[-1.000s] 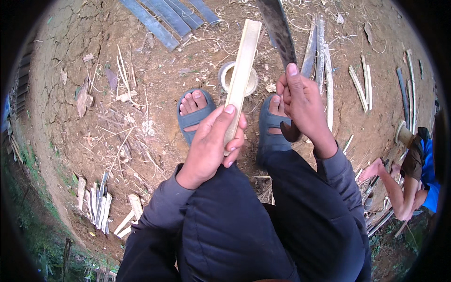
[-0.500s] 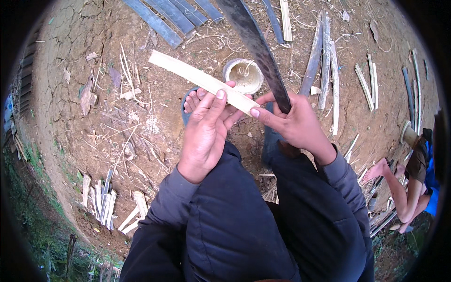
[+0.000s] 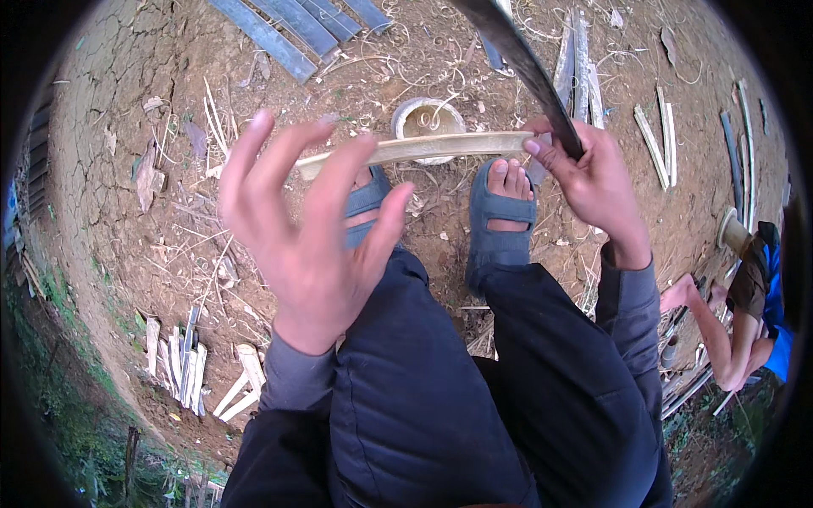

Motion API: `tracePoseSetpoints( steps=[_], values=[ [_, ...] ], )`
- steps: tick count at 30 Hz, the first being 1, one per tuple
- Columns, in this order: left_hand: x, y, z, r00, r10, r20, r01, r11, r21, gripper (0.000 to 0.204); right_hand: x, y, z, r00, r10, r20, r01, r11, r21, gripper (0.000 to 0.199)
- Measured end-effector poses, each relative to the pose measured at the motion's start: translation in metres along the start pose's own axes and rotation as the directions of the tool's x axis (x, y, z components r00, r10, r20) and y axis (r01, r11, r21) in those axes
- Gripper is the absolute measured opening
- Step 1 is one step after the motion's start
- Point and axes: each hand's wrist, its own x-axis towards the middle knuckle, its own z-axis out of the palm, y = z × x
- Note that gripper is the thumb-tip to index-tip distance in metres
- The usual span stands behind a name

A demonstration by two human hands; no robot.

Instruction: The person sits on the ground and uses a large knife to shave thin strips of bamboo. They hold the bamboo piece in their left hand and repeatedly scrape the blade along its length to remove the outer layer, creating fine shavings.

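Note:
My left hand [image 3: 305, 241] is raised over my left foot with its fingers spread, smeared by motion, and nothing in it. Between thumb and forefinger, my right hand [image 3: 600, 173] pinches one end of a pale bamboo strip [image 3: 428, 147]. The strip lies nearly level in the air, its far-left end behind my left fingers. That same right hand also grips a machete [image 3: 527, 63], whose long dark curved blade points up and away to the left; its handle is hidden by the hand. Below the strip, a round pale container [image 3: 400, 123] with curled shavings stands on the ground.
My sandalled feet [image 3: 500, 237] rest on bare soil. Dark flat slats [image 3: 271, 38] lie far left, more strips [image 3: 580, 68] far right. Short split pieces [image 3: 195, 372] stand in a bundle at lower left. At the right edge, another person [image 3: 745, 339] sits close by.
My left hand has let go of the strip, opened and lifted to the left. My right hand has moved right with the strip and machete, and the strip has turned more level.

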Motion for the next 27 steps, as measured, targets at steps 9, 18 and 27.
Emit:
tracePoseSetpoints(
  steps=[9, 18, 27],
  values=[
    [-0.032, -0.023, 0.027, 0.480, -0.076, 0.874, 0.493, 0.847, -0.197, 0.025, 0.014, 0.006, -0.018, 0.988, -0.150, -0.022, 0.149, 0.988, -0.035, 0.021],
    [-0.028, 0.019, 0.047, 0.346, -0.125, 0.930, 0.938, 0.031, -0.345, 0.030, -0.003, -0.011, 0.026, 0.972, -0.093, -0.217, 0.037, 0.967, -0.251, 0.042],
    [-0.021, 0.038, 0.023, 0.635, -0.331, 0.698, 0.736, 0.532, -0.418, 0.020, -0.013, -0.007, 0.069, 0.894, -0.444, -0.055, 0.352, 0.773, -0.528, 0.045]
  ],
)
